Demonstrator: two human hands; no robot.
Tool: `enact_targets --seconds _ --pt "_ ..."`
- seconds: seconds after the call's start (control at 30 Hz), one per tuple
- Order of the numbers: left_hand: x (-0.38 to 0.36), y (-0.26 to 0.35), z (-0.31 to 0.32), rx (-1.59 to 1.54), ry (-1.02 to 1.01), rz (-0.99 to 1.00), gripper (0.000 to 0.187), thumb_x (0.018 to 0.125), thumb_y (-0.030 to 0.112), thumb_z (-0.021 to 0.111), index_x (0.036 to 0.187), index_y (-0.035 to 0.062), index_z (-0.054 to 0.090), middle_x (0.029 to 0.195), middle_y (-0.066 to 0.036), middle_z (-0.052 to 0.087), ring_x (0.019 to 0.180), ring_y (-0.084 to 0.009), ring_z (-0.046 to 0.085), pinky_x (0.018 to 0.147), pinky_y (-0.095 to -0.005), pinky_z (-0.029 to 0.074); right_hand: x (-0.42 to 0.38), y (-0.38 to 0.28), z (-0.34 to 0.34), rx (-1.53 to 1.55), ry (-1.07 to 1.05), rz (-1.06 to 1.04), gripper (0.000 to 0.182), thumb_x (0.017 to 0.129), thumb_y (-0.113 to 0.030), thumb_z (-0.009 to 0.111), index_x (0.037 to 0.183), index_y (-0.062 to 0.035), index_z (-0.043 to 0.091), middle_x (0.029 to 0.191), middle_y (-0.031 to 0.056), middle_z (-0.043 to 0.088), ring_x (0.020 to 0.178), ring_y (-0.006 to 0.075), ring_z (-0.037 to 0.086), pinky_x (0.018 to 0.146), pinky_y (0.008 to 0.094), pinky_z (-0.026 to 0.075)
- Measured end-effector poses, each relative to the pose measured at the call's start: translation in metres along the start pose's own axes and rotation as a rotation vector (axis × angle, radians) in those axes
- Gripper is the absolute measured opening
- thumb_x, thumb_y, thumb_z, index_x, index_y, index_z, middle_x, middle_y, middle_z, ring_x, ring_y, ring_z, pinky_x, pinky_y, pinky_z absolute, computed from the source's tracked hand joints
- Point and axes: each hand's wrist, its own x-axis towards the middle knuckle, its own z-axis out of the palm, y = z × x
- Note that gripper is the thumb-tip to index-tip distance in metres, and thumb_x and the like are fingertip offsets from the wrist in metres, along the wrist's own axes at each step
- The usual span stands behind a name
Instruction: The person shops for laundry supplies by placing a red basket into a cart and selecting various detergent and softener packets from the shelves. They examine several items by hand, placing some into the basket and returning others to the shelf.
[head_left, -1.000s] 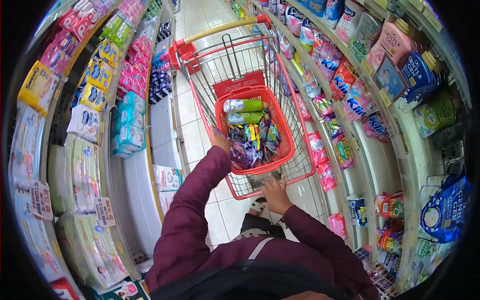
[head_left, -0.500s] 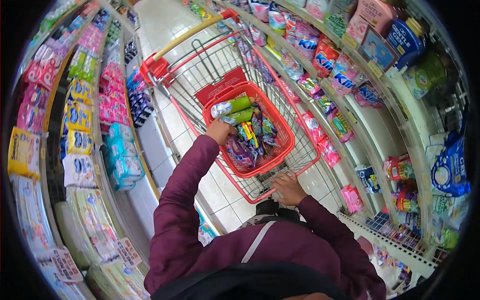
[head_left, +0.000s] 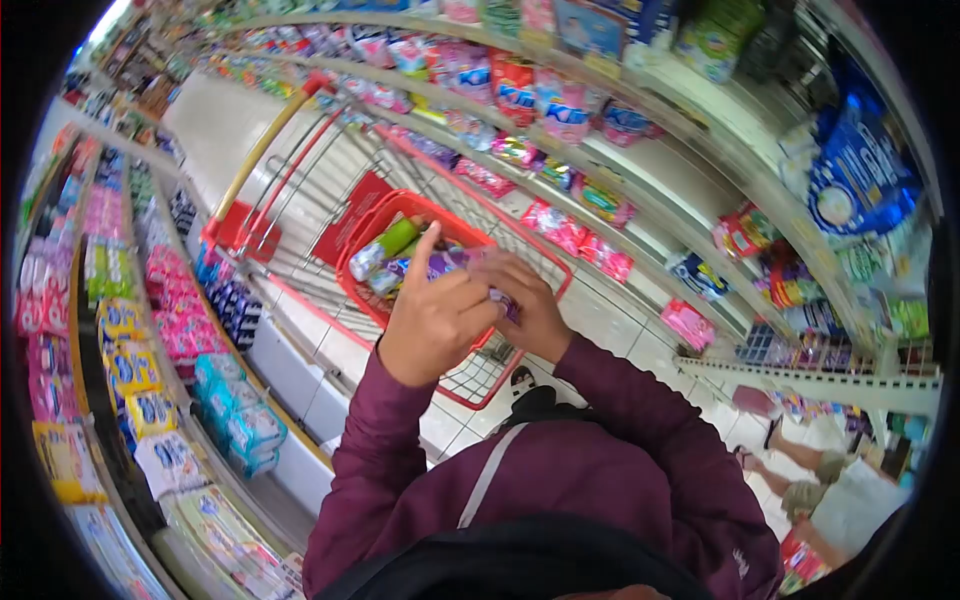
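My left hand (head_left: pixel 440 318) is raised over the near part of the red basket (head_left: pixel 349 270), its index finger extended and the other fingers curled. Close against it, my right hand (head_left: pixel 530 305) is bent inward, with its fingertips blurred. A shiny purple packet (head_left: pixel 447 263) shows between and behind the hands; they appear to hold it, and much of it is hidden. Inside the basket, a green-and-white container (head_left: pixel 385 248) lies on its side among other packets. The basket sits in a wire shopping cart (head_left: pixel 470 385) with a yellow handle (head_left: pixel 262 150).
Shelves of pink, purple and red pouches (head_left: pixel 515 88) run along the right. On the left are shelves with teal packs (head_left: pixel 235 405) and yellow packs (head_left: pixel 130 370). Another person's legs (head_left: pixel 795 455) show at lower right, near a white perforated shelf edge (head_left: pixel 800 378).
My left hand has come up out of the basket with the purple packet. My right hand has left the cart's rim and joined it. The view has turned, and another person has appeared.
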Motion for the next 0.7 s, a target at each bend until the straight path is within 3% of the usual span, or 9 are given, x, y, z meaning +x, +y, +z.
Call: enact_targets --seconds 0.17,0.23,0.27,0.3,0.4,0.43,0.5,0.57,0.7 --pt "0.017 0.028 0.028 -0.253 0.109 -0.039 0.017 0.060 0.006 0.065 0.076 0.0117 0.062 0.075 0.003 0.058 0.068 -0.0132 0.053 0.097 -0.0515 0.026 -0.040 0.005 -0.044 0.098 0.058 0.149 0.035 0.057 -0.005 0.060 0.092 -0.0030 0.059 0.081 0.0145 0.060 0.074 0.0290 0.060 0.064 0.0362 0.048" --pt "0.029 0.046 0.044 -0.444 0.237 -0.198 0.022 0.060 0.008 0.068 0.081 0.0109 0.063 0.079 -0.001 0.059 0.078 -0.0191 0.054 0.096 -0.0504 0.026 -0.056 0.002 -0.069 0.065 0.046 0.219 0.027 0.065 -0.008 0.060 0.091 -0.0019 0.059 0.075 0.0154 0.060 0.065 0.0286 0.060 0.057 0.0336 0.047" --pt "0.027 0.046 0.052 -0.478 0.212 -0.198 0.043 0.057 0.012 0.073 0.097 0.0086 0.059 0.092 -0.007 0.058 0.091 -0.0246 0.052 0.096 -0.0464 0.027 -0.065 0.000 -0.079 0.109 0.089 0.313 0.019 0.070 -0.007 0.058 0.087 0.0001 0.060 0.070 0.0152 0.059 0.059 0.0267 0.058 0.054 0.0313 0.045" --pt "0.026 0.049 0.063 -0.490 0.203 -0.183 0.043 0.057 0.012 0.073 0.097 0.0086 0.059 0.092 -0.007 0.058 0.091 -0.0246 0.052 0.096 -0.0464 0.027 -0.075 -0.001 -0.088 0.152 0.133 0.405 0.013 0.075 -0.006 0.055 0.084 0.0021 0.060 0.065 0.0150 0.058 0.053 0.0248 0.057 0.051 0.0290 0.043" --pt "0.016 0.051 0.107 -1.049 0.230 -0.508 0.088 0.054 0.019 0.079 0.125 0.0035 0.030 0.122 -0.014 0.041 0.116 -0.0253 0.038 0.097 -0.0373 0.028 -0.105 0.008 -0.104 0.160 0.187 0.540 0.017 0.079 -0.013 0.056 0.084 0.0024 0.061 0.064 0.0153 0.058 0.052 0.0183 0.055 0.051 0.0270 0.042" --pt "0.013 0.050 0.122 -1.056 0.221 -0.503 0.088 0.054 0.019 0.079 0.125 0.0035 0.030 0.122 -0.014 0.041 0.116 -0.0253 0.038 0.097 -0.0373 0.028 -0.112 0.010 -0.110 0.181 0.231 0.556 0.019 0.079 -0.016 0.058 0.086 0.0016 0.061 0.067 0.0151 0.059 0.050 0.0172 0.053 0.050 0.0264 0.042" --pt "0.008 0.052 0.149 -1.792 0.021 -0.617 0.089 0.056 0.017 0.079 0.127 0.0036 0.027 0.125 -0.012 0.039 0.119 -0.0244 0.035 0.097 -0.0367 0.027 -0.125 0.019 -0.123 0.214 0.260 0.602 0.020 0.080 -0.016 0.058 0.087 0.0018 0.061 0.065 0.0125 0.060 0.052 0.0130 0.052 0.051 0.0257 0.041" --pt "-0.003 0.055 0.183 -1.819 -0.273 -0.527 0.082 0.057 0.007 0.077 0.126 0.0049 0.032 0.126 -0.007 0.038 0.118 -0.0186 0.036 0.097 -0.0348 0.028 -0.131 0.024 -0.138 0.243 0.290 0.646 0.020 0.081 -0.016 0.057 0.087 0.0021 0.061 0.064 0.0099 0.060 0.053 0.0088 0.050 0.051 0.0251 0.041" --pt "0.017 0.103 0.194 -1.853 -0.263 -0.614 0.067 0.061 0.003 0.074 0.118 0.0025 0.039 0.115 -0.006 0.048 0.106 -0.0163 0.046 0.091 -0.0312 0.036 -0.137 0.039 -0.158 0.472 0.421 0.713 0.019 0.083 -0.016 0.055 0.090 0.0015 0.060 0.069 -0.0010 0.058 0.064 0.0031 0.047 0.056 0.0223 0.041"
